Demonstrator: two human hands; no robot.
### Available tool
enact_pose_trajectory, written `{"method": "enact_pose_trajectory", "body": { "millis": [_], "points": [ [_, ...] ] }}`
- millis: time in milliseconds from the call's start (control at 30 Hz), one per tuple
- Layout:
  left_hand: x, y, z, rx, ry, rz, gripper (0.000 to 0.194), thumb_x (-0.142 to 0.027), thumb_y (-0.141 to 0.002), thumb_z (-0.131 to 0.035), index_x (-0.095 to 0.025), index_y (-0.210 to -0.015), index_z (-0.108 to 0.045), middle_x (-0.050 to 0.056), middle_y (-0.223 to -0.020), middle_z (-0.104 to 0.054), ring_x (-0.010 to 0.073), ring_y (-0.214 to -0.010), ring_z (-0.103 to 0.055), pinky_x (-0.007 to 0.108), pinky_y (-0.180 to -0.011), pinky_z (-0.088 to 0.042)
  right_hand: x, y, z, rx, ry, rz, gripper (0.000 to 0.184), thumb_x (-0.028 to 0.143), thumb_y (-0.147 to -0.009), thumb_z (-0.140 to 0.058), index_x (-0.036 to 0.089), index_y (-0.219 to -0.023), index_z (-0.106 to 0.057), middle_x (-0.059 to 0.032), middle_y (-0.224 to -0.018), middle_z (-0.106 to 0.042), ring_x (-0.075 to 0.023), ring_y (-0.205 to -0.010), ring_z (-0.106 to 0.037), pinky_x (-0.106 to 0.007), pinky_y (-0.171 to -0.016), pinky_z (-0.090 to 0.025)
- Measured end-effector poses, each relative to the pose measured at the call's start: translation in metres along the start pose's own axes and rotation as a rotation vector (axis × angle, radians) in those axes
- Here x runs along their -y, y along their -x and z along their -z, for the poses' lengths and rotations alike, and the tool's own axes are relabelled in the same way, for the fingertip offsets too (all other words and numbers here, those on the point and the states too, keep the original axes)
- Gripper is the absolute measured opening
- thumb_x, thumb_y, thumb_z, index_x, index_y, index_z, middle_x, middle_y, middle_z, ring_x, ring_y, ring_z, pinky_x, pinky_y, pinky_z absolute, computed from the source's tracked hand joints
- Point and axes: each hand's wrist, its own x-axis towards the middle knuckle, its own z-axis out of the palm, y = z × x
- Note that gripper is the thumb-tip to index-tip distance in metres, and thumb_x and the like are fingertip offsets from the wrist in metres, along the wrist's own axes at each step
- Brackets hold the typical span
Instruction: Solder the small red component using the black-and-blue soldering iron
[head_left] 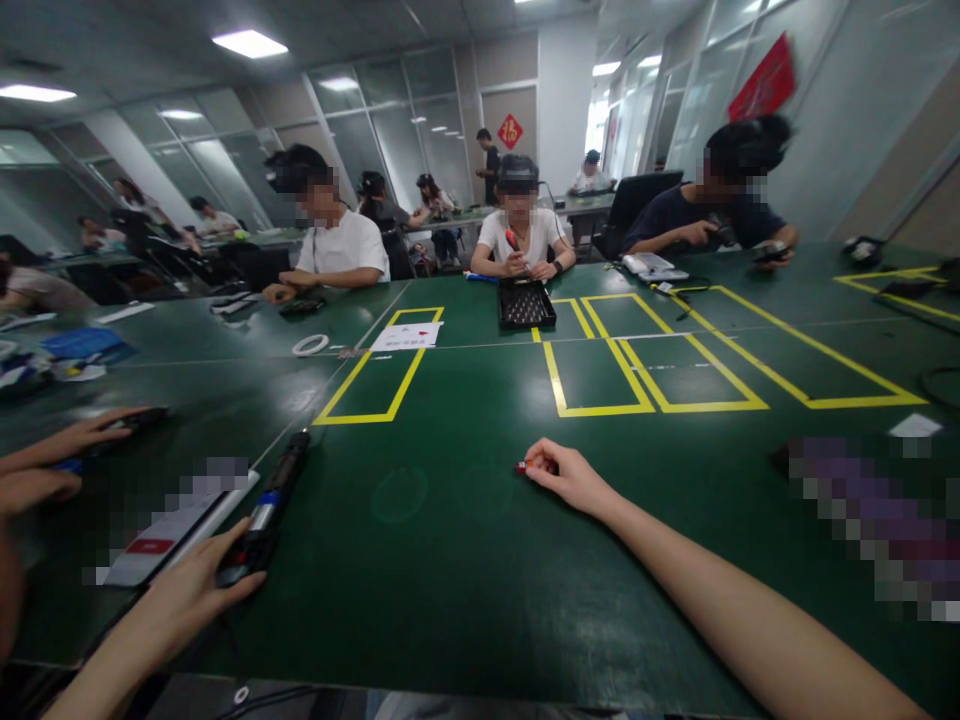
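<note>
My left hand (214,578), at the lower left, is wrapped round the near end of a dark electric screwdriver (264,508) with a blue and silver band. The tool lies slanted along the table, its tip pointing away from me. My right hand (555,467) rests at the table's middle, fingers closed in a pinch. Between its fingertips sticks out a small red piece (521,467); the fingers hide most of it, so its kind is unclear. Beside my left hand lies a white box or booklet (176,530), partly pixelated.
Yellow tape rectangles (600,410) mark the green table (420,620). Across it, a person in white works over a black tray (527,306) of small parts. A co-worker's hands (67,440) reach in from the left. A white sheet (407,336) and a tape roll (310,345) lie farther off.
</note>
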Motion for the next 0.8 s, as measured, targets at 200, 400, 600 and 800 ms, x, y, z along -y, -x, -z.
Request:
{"method": "enact_pose_trajectory", "body": {
  "millis": [200, 400, 600, 800],
  "points": [
    [-0.032, -0.003, -0.010, 0.025, 0.043, 0.017, 0.072, -0.063, -0.068, -0.055, -0.018, -0.123, -0.055, 0.013, -0.117, -0.063, 0.0335, -0.108, -0.060, 0.045, -0.095, -0.046, -0.002, 0.000, -0.001, 0.003, -0.013, 0.001, 0.018, 0.034, -0.085, -0.059, 0.018, -0.093, -0.057, 0.0006, -0.075, -0.059, -0.0123, -0.065, -0.053, -0.024, -0.061, -0.041],
    [-0.114, -0.020, -0.015, 0.127, 0.125, -0.088, 0.075, -0.060, -0.070, -0.055, -0.017, -0.131, -0.048, 0.010, -0.116, -0.060, 0.0285, -0.106, -0.060, 0.039, -0.093, -0.046, 0.000, 0.000, 0.000, 0.007, -0.020, 0.005, 0.017, 0.033, -0.085, -0.059, 0.017, -0.093, -0.057, -0.0002, -0.077, -0.060, -0.0123, -0.066, -0.054, -0.024, -0.061, -0.042],
    [-0.208, -0.028, -0.030, 0.162, 0.137, -0.306, 0.072, -0.050, -0.073, -0.057, -0.021, -0.137, -0.042, 0.008, -0.110, -0.055, 0.0241, -0.099, -0.058, 0.034, -0.088, -0.045, 0.005, 0.000, 0.002, -0.003, 0.015, 0.020, 0.016, 0.031, -0.084, -0.060, 0.017, -0.093, -0.059, 0.0004, -0.073, -0.058, -0.0124, -0.064, -0.052, -0.024, -0.059, -0.041],
    [-0.286, -0.034, -0.044, 0.209, 0.097, -0.413, 0.072, -0.042, -0.072, -0.060, -0.024, -0.138, -0.038, 0.008, -0.109, -0.052, 0.0239, -0.099, -0.054, 0.033, -0.086, -0.044, 0.005, -0.001, 0.002, -0.063, 0.057, 0.060, 0.013, 0.027, -0.082, -0.062, 0.016, -0.090, -0.061, 0.0001, -0.076, -0.057, -0.0110, -0.063, -0.050, -0.022, -0.058, -0.040]
  ]
}}
